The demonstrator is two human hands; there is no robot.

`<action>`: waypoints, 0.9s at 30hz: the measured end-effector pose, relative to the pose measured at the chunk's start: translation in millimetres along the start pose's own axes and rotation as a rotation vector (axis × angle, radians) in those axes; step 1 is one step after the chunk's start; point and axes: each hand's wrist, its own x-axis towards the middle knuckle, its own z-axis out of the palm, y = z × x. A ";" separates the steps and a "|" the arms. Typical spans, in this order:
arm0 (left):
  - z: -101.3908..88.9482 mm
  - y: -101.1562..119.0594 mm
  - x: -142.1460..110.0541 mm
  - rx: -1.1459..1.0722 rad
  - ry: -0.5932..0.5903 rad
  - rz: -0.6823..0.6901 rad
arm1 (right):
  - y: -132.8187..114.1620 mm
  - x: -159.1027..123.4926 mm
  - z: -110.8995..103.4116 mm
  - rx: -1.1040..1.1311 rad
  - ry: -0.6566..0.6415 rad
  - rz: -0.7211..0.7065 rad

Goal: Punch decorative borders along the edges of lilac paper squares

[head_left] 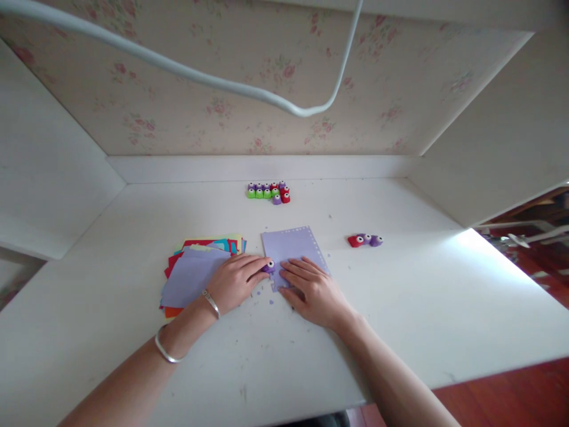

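Note:
A light purple sheet of paper point(287, 243) lies on the white table, with small cut-outs along its far and right edges. At its left edge sits a small purple craft punch point(268, 267) with a white and black top. My left hand point(235, 281) has its fingers closed on this punch. My right hand point(313, 290) rests flat on the sheet with its fingers stretched out, holding nothing. Tiny purple paper bits point(271, 302) are scattered near the sheet's lower left corner. Under and beside my left hand is a stack of coloured paper point(191, 276), a purple sheet uppermost.
Several purple, green and red punches point(267, 194) stand grouped at the back. Three more punches point(367, 239), one red and two purple, are to the right. A white cable point(249, 90) hangs across the upper view. White panels flank the table point(422, 308).

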 end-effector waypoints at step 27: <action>-0.7 1.7 -2.4 -0.003 -0.016 0.001 | -2.5 1.3 -3.0 0.010 -0.029 0.014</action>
